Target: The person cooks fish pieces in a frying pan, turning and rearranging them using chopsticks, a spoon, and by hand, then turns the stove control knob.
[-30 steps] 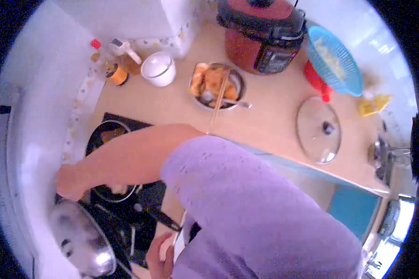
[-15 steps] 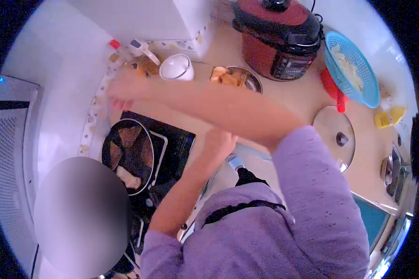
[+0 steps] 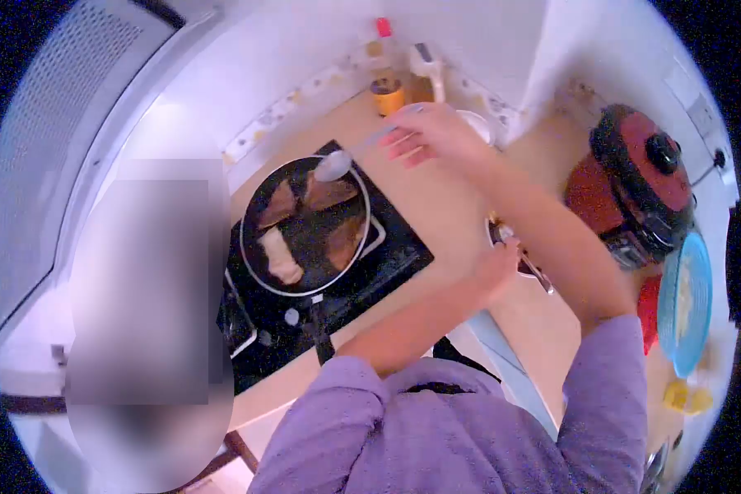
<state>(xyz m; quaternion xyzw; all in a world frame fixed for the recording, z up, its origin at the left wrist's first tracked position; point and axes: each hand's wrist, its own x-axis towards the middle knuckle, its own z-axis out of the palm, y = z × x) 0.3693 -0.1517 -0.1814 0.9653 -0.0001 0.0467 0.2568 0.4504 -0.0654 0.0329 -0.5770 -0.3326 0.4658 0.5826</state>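
My right hand (image 3: 432,136) is closed around the handle of a spoon (image 3: 333,166), whose head hangs over the upper edge of a black frying pan (image 3: 305,235). In the pan lie several pieces of food: browned ones (image 3: 342,243) and a pale one (image 3: 280,257). My left hand (image 3: 504,262) has its fingers together at a metal bowl (image 3: 497,233) on the counter; what they hold cannot be made out. My right forearm passes above and partly hides the bowl. Another utensil's handle (image 3: 542,277) sticks out beside it.
The pan sits on a black stove (image 3: 395,255). Bottles (image 3: 387,95) and a white bowl (image 3: 475,125) stand by the wall. At right are a red and black cooker (image 3: 642,177), a blue basket (image 3: 685,305) and a red object (image 3: 649,313). A blurred patch covers the left side.
The view has turned, so the pan appears nearer the middle. My right hand now shows a spoon over the pan. My left hand has moved to the metal bowl.
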